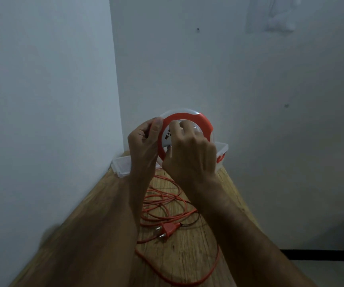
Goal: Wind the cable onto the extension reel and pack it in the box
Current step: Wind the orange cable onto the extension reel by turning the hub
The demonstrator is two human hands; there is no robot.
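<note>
the left hand point(144, 141) grips the reel point(187, 133) by its orange rim; the right hand point(187, 156) curls over its white hub, hiding the fingertips. the reel stands on edge, face toward the camera, above the half-hidden clear box point(123, 164). loose cable point(167, 204) lies on the wooden table point(187, 255), its plug point(168, 229) pointing left.

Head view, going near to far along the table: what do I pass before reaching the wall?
Loose orange cable → plug → cable coils → hands on the reel → clear box in the corner.
</note>
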